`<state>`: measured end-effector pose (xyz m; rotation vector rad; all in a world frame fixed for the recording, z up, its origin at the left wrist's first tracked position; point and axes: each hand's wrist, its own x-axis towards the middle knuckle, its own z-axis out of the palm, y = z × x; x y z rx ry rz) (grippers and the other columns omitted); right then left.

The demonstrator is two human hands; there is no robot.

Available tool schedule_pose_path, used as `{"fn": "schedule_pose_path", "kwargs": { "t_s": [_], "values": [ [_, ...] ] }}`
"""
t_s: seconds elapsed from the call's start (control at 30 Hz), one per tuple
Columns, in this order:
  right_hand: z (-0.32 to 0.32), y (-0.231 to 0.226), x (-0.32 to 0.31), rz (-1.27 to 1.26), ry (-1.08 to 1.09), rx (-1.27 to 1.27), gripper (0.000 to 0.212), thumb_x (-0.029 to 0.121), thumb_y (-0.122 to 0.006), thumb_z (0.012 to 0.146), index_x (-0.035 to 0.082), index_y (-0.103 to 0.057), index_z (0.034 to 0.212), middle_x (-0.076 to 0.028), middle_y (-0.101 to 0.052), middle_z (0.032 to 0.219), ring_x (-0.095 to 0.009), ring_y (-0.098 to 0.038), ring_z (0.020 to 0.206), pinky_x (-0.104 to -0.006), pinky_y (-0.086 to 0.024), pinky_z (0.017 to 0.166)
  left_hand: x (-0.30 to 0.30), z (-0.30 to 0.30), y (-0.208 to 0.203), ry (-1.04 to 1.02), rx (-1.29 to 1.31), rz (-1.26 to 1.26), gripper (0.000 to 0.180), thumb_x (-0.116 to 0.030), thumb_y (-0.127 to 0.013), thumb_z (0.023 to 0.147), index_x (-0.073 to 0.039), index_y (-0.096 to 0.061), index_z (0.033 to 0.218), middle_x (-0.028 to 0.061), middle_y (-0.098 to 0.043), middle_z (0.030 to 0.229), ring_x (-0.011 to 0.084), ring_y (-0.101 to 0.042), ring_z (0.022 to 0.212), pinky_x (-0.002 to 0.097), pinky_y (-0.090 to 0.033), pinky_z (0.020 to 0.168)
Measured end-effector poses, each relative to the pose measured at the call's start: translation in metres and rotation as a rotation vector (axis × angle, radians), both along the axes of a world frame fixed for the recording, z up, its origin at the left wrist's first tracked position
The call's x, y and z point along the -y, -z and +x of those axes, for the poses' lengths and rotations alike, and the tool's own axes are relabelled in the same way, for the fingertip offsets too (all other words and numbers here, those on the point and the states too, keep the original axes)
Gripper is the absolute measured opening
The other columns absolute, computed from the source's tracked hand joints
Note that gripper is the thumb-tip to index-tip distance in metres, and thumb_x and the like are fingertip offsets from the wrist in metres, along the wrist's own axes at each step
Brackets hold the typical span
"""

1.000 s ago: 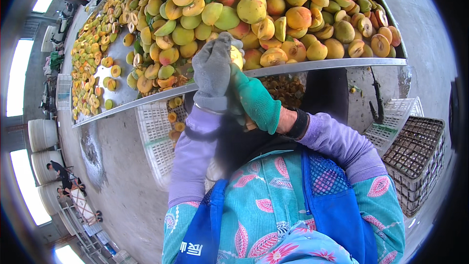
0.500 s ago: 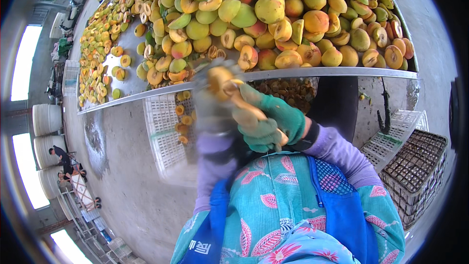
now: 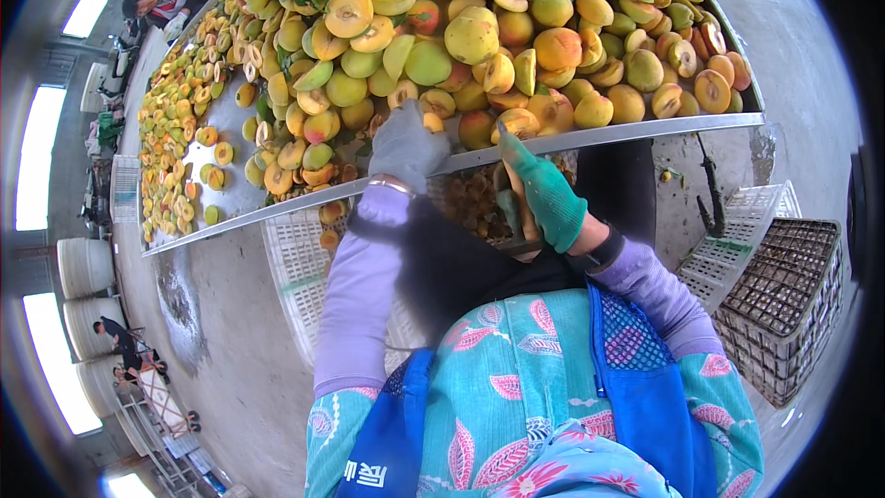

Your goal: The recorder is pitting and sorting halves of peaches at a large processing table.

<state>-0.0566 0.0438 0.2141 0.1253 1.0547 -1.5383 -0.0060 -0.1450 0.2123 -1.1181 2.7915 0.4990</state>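
Note:
My left hand (image 3: 407, 148), in a grey glove, reaches over the near rim of the metal table (image 3: 590, 137). Its fingers curl round a peach half (image 3: 433, 122) at the heap's edge; the fingertips are partly hidden. My right hand (image 3: 546, 194), in a green glove, is closed on a tool with a wooden handle (image 3: 524, 201), just in front of the rim. The tool's working end cannot be made out. Beyond both hands lies a big heap of yellow-red peaches (image 3: 479, 34), many of them halved with the cut side showing.
Below the rim, a white crate (image 3: 293, 277) stands on the left, and many brownish bits (image 3: 475, 203) lie below the middle. A white basket (image 3: 751, 235) and a dark-stained crate (image 3: 784, 300) stand at right. Another person (image 3: 166, 0) is at the table's far left.
My left hand has moved from the tool, where a peach half was being worked, forward to the heap. My right hand has drawn apart to the right, keeping the tool.

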Motion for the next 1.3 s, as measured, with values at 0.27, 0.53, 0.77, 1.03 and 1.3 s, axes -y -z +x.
{"fn": "schedule_pose_path", "kwargs": {
  "t_s": [0.27, 0.53, 0.77, 1.03, 1.3],
  "values": [
    [0.013, 0.012, 0.033, -0.088, -0.002, -0.986, 0.043, 0.041, -0.054, 0.092, -0.001, -0.057, 0.102, -0.008, -0.059, 0.073, -0.017, -0.055, 0.066, -0.0329, -0.045, 0.062, -0.029, 0.032, -0.008, -0.098, -0.764, 0.537, 0.041, -0.035, -0.055, 0.091, -0.002, -0.059, 0.113, 0.0125, -0.062, 0.100, 0.0198, -0.059, 0.088, 0.0333, -0.049, 0.078],
    [0.006, 0.007, 0.022, 0.105, -0.373, -1.107, 0.047, 0.046, -0.048, 0.093, 0.000, -0.058, 0.099, -0.013, -0.063, 0.074, -0.026, -0.060, 0.064, -0.0370, -0.047, 0.063, -0.055, 0.034, 0.004, -0.156, -1.215, 1.173, 0.034, -0.021, -0.041, 0.096, 0.002, -0.049, 0.119, 0.0201, -0.059, 0.111, 0.0315, -0.060, 0.102, 0.0409, -0.050, 0.088],
    [0.023, -0.002, 0.035, -0.009, -0.169, -0.842, 0.052, 0.048, -0.047, 0.093, -0.001, -0.059, 0.104, -0.016, -0.063, 0.081, -0.024, -0.059, 0.075, -0.0360, -0.046, 0.069, -0.042, 0.036, 0.008, -0.279, -1.297, 1.327, 0.036, -0.030, -0.041, 0.096, -0.001, -0.054, 0.113, 0.0176, -0.061, 0.108, 0.0300, -0.061, 0.095, 0.0390, -0.051, 0.083],
    [0.044, 0.022, 0.031, -0.093, -0.045, -0.707, 0.051, 0.045, -0.048, 0.094, -0.003, -0.057, 0.109, -0.009, -0.062, 0.084, -0.017, -0.054, 0.076, -0.0328, -0.045, 0.069, -0.051, 0.035, 0.013, -0.029, -1.122, 0.580, 0.034, -0.028, -0.039, 0.096, -0.001, -0.058, 0.104, 0.0146, -0.064, 0.095, 0.0238, -0.063, 0.083, 0.0341, -0.052, 0.074],
    [0.048, 0.009, 0.021, -0.200, 0.002, -0.227, 0.038, 0.035, -0.047, 0.098, 0.003, -0.055, 0.115, 0.001, -0.057, 0.087, -0.004, -0.047, 0.074, -0.0204, -0.042, 0.065, -0.055, 0.031, -0.023, 0.011, -1.031, 0.778, 0.036, -0.023, -0.038, 0.098, 0.003, -0.062, 0.093, 0.0104, -0.065, 0.088, 0.0174, -0.061, 0.078, 0.0289, -0.050, 0.073]
  ]
}}
